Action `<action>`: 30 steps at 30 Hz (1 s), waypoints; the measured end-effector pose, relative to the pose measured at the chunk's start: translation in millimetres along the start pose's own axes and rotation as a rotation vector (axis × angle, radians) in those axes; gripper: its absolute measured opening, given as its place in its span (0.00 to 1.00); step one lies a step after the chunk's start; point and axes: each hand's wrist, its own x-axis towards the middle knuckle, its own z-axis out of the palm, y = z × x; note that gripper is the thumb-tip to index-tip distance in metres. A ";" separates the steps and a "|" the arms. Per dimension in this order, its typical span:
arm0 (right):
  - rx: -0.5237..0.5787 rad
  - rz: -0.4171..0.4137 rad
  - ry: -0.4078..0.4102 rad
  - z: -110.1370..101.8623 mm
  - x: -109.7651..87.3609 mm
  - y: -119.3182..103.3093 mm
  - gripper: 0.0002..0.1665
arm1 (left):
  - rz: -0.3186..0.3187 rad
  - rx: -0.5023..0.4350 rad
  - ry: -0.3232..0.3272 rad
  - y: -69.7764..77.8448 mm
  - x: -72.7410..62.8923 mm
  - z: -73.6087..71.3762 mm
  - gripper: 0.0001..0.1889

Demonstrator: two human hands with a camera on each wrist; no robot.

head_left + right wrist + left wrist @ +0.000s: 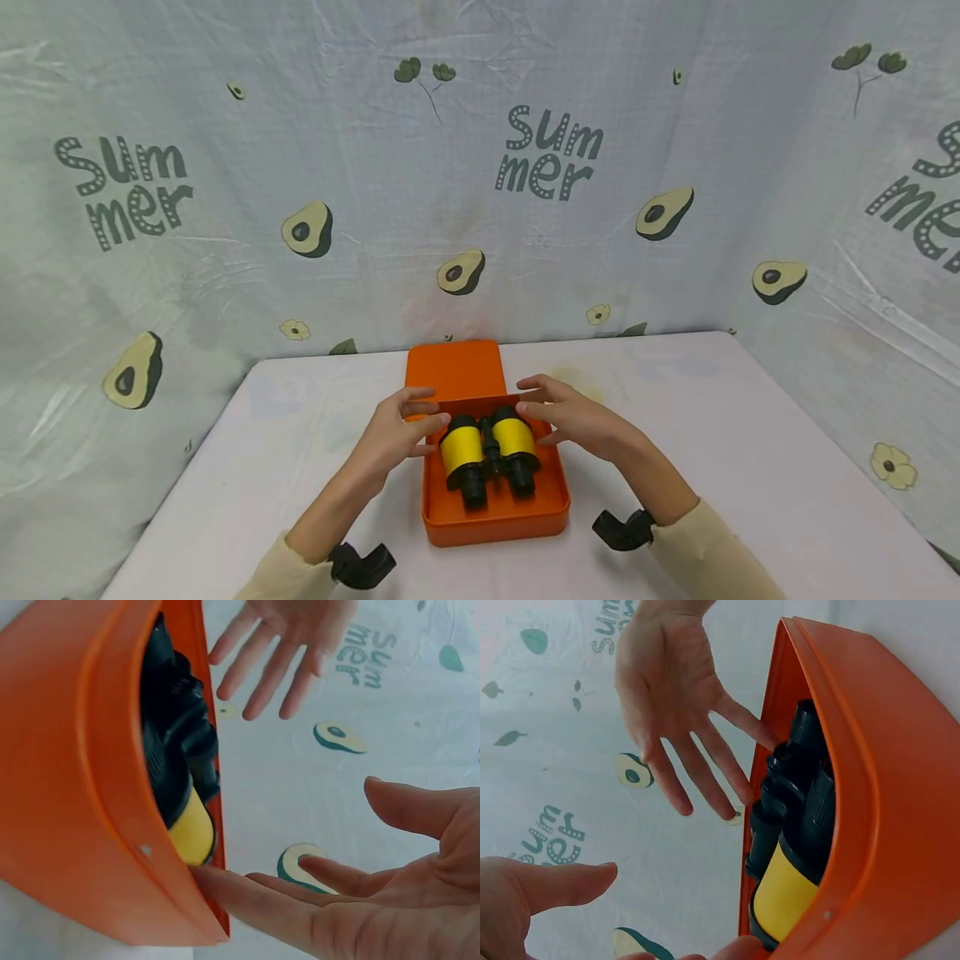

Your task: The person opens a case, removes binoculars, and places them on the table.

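Note:
Black and yellow binoculars (462,448) lie inside an orange box (495,535), with their narrower black ends towards the front wall. My left hand (392,429) is held at the box's left side, fingers apart and relaxed, close to the left barrel. On the other side, my right hand (576,418) hovers by the right barrel with its fingers spread. In the right wrist view a finger of the right hand (405,892) overlaps the box rim beside the yellow barrel. Neither hand grips anything. The wall partly hides the binoculars (787,889) in the left wrist view.
A flat orange lid (456,369) lies behind the box, near the table's back edge. The box stands mid-width on a white-covered table (285,492). Behind it hangs a pale curtain (375,167) printed with avocados. A black strap piece (362,567) is on each wrist.

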 end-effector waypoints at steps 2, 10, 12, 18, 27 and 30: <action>-0.016 0.023 0.007 3.2 -0.5 0.9 0.34 | -0.010 0.002 -0.014 0.2 -2.8 3.3 0.32; -0.003 0.115 -0.004 14.9 0.6 0.3 0.42 | -0.019 -0.026 -0.062 -4.4 -11.7 17.4 0.36; 0.004 0.130 0.000 17.8 2.4 0.4 0.43 | -0.035 -0.018 -0.066 -5.0 -12.0 21.3 0.38; 0.007 0.159 0.035 24.6 7.3 2.3 0.50 | -0.059 -0.015 -0.074 -5.9 -12.0 30.3 0.43; 0.007 0.194 0.061 34.0 10.6 4.5 0.51 | -0.099 -0.071 -0.085 -12.3 -12.8 40.4 0.46; -0.002 0.199 0.077 38.1 10.4 5.1 0.50 | -0.111 -0.086 -0.089 -15.0 -12.1 42.8 0.46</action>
